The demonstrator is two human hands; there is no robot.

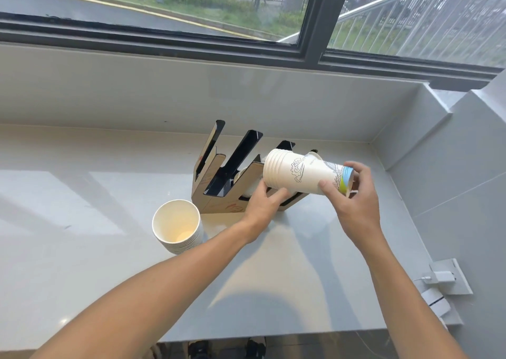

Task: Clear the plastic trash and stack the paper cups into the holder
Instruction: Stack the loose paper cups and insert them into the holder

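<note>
Single head-worn wide-angle view, looking forward and down over tabletop (pixel 82 221) from close standing range. Window (pixel 164 3) spans top of frame, wall corner at right, both forearms enter from bottom edge. No second view to share.

The held stack of cups (pixel 304 174) covers most of the holder's (pixel 219 183) right slots, so can't tell how many cups are in there. The right hand (pixel 353 191) hides the stack's bottom end. Both arms run off the bottom edge, shoes barely visible.
</note>
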